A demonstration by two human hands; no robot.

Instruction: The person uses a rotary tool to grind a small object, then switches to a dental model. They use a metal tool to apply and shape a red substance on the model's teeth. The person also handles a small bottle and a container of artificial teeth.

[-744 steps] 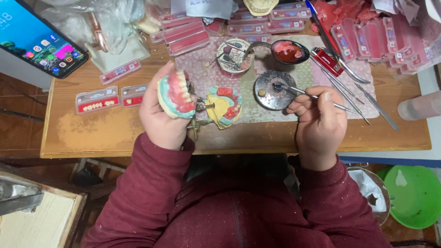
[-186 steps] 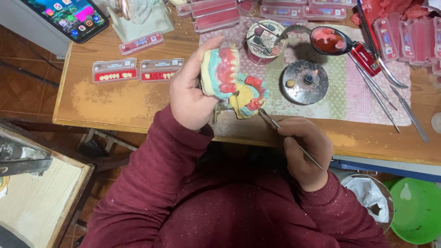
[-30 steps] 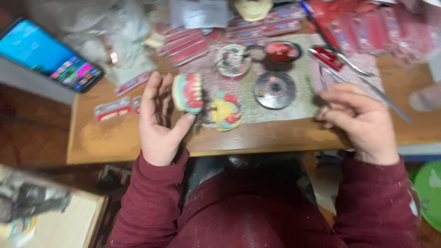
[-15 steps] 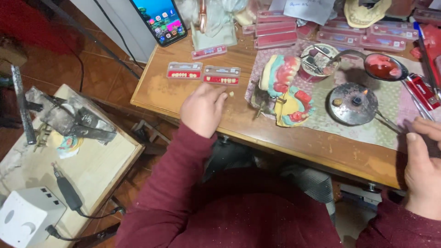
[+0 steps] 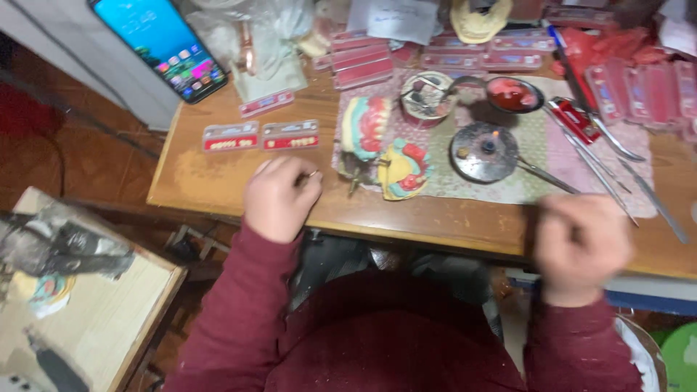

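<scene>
A pink-and-green denture model [image 5: 365, 125] lies on the patterned mat [image 5: 537, 190], joined to a yellow and red part [image 5: 404, 169] beside it. No hand holds it. My left hand [image 5: 279, 197] rests on the wooden table [image 5: 210, 181] just left of the model, fingers curled in. My right hand [image 5: 581, 243] hovers over the table's front edge, blurred and curled into a fist. It is below a round metal dish [image 5: 483, 150] with a handle. I see nothing in either hand.
A lit phone [image 5: 161, 45] leans at the back left. Two small tooth cards [image 5: 261, 136] lie ahead of my left hand. Red and pink strips [image 5: 363, 65], a red-filled bowl [image 5: 512, 93] and long metal tools [image 5: 602, 156] crowd the back and right. A low side table [image 5: 94, 312] stands at my left.
The denture model left my left hand a second ago and lies on the mat. My right hand has come in from the right and closed into a fist. The view has swung right.
</scene>
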